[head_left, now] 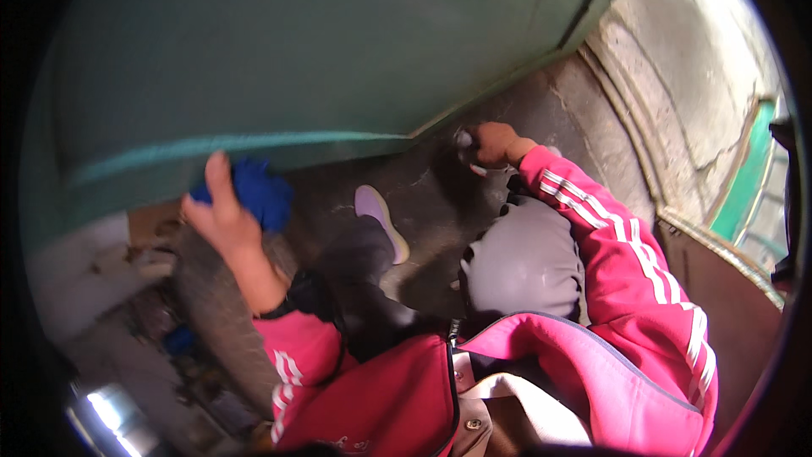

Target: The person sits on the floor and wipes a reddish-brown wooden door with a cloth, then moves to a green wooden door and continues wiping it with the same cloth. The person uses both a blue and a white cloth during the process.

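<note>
My left hand (228, 219) is raised at the left, close to the lower part of a dark green panel (285, 51). A bunched blue cloth (263, 193) is in it, bulging out past the fingers on the right side. Low over the dark floor, near the panel's lower corner, my right hand (497, 143) curls downward around a small pale object (465, 138). Fingers and blur hide most of that object, so its kind cannot be told. My right arm reaches past my bent knee (526, 260).
A lilac shoe (379, 219) rests on the dark, cracked floor (438, 184). At lower left are blurred small items (190, 355) beside a pale surface. A raised concrete edge (628, 108) curves along the right, near a green strip (742, 178) and a brown panel (723, 285).
</note>
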Demonstrator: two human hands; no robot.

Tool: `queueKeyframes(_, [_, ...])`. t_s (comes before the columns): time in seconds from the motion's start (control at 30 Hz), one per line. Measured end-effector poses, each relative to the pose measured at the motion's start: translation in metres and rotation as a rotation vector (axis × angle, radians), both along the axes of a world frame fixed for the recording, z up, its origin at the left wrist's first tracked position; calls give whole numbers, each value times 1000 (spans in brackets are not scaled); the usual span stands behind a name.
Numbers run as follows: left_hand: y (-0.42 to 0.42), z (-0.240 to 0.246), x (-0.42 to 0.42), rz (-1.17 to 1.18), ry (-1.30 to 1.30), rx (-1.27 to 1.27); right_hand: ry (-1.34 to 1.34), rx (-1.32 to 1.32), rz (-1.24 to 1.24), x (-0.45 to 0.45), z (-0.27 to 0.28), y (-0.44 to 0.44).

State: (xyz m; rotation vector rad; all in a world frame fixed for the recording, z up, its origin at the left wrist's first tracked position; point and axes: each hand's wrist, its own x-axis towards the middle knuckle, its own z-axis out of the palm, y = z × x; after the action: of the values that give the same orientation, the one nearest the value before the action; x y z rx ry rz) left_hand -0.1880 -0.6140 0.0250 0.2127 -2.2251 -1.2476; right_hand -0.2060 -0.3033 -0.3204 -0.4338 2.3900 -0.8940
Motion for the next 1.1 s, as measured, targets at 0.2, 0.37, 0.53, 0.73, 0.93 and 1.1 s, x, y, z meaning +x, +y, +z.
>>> queueKeyframes(0.2, [10, -1, -21, -32, 18, -192, 176, 187, -25, -25, 74, 68])
queueKeyframes(0.37, [1, -16, -23, -102, 35, -87, 268, 278, 59, -29, 172, 74])
queueKeyframes(0.53, [0, -5, -25, -125, 136, -105, 37, 242, 121, -39, 232, 35])
queueKeyframes(0.73, [4, -5, -19, -88, 121, -184, 282, 520, 372, -25, 143, -47])
queueKeyframes(0.93, [2, -4, -16, -91, 113, -195, 404, 366, -143, 9, 28, -125])
queueKeyframes(1.1, [5, -4, -18, -202, 177, -67, 471, 337, -269, 8, -15, -153])
